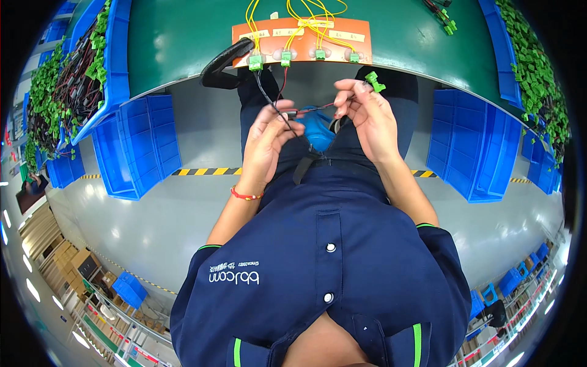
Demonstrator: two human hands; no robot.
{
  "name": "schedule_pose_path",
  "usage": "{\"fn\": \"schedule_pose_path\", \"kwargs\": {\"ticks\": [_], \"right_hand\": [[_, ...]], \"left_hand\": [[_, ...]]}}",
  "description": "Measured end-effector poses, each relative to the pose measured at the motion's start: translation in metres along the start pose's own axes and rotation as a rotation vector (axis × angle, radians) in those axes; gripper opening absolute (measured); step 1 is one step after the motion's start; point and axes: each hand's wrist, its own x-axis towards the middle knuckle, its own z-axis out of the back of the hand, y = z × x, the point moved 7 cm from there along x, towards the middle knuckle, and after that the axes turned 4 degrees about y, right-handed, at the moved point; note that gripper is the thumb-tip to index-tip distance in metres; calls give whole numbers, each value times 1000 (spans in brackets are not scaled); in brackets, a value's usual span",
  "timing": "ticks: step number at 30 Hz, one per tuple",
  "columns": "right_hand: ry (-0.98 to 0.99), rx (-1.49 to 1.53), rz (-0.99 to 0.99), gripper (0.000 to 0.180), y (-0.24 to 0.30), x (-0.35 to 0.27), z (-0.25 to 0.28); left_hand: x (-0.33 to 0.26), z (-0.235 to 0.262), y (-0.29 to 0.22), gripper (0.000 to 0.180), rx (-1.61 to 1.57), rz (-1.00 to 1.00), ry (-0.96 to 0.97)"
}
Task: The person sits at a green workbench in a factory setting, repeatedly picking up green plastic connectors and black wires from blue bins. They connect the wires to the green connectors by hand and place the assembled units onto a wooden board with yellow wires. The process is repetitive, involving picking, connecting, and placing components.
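Left fingers: thumb and fingertips of the left hand (264, 140) closed on the black plug (291, 114); other fingers loosely curled.
Right fingers: thumb and index of the right hand (372, 119) pinching the lead (317, 109); rest half bent.
Lead: thin, black and red, spans the gap between hands above the lap; black plug at left end, green plug (375, 82) at right end, poking out past the right fingertips.
Black cable: one black cable (264, 90) drops from the leftmost socket (255, 62), passes over the left fingers; can't tell if it touches them.
Red wire: red wire (285, 79) hangs from the second socket, toward the left hand.
Board: orange board (241, 37) at the near table edge, four green sockets along its near side, yellow wires (251, 18) on top.
Black bar: curved black bar (221, 67) against board's left end.
Table: green table (177, 49), few loose leads (443, 18) right of board.
Bins: blue bins (113, 67) left and right, heaped with green-plug leads.
Floor: grey floor (208, 147), yellow-black tape (208, 172).
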Motion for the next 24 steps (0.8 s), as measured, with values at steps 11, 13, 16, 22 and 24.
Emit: {"fn": "schedule_pose_path", "kwargs": {"ticks": [11,13,16,22,24], "right_hand": [[379,-869,400,28,27,-10,-78],[337,-833,412,29,29,-10,-78],[246,-563,173,32,28,-4,-57],[297,-534,-48,39,20,-5,-44],[423,-709,-120,36,17,-9,-57]], "left_hand": [[-12,-75,-84,37,1041,-657,194],[-8,-69,-83,26,919,-628,154],[-6,-57,-72,13,308,-472,132],[-4,-56,-72,25,266,-231,181],[-5,-75,-79,35,403,-185,297]]}}
